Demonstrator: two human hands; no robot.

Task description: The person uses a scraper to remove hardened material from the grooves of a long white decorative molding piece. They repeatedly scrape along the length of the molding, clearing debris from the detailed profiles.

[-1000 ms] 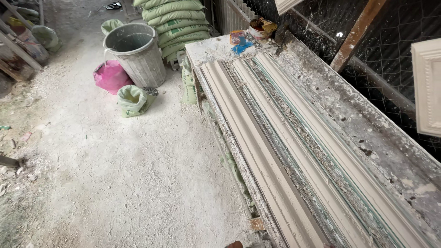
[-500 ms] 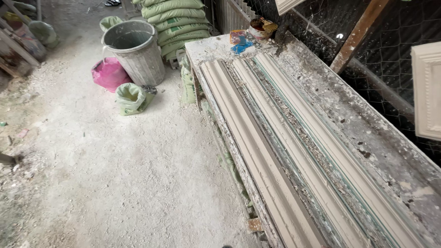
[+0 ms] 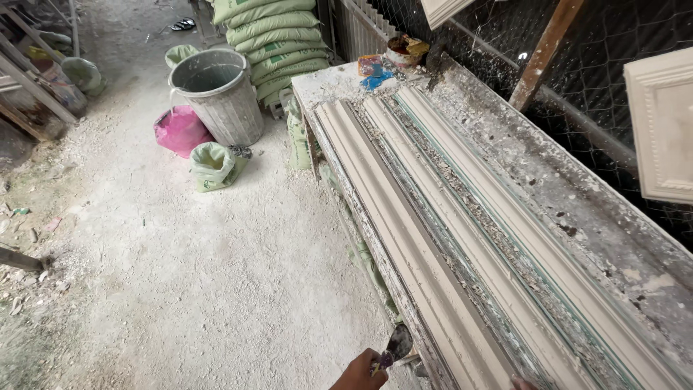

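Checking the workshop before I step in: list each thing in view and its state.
Left hand: gripping a small scraper.
Scraper: blade up, against the bench edge.
Grey bucket: upright, no lid.
Small green sack: on the floor, top open.
Stacked sacks: piled flat, closed.
Mouldings: lying lengthwise on the bench.

Left hand [image 3: 359, 373] bare, no glove or sleeve in view; only part of it shows at frame bottom.
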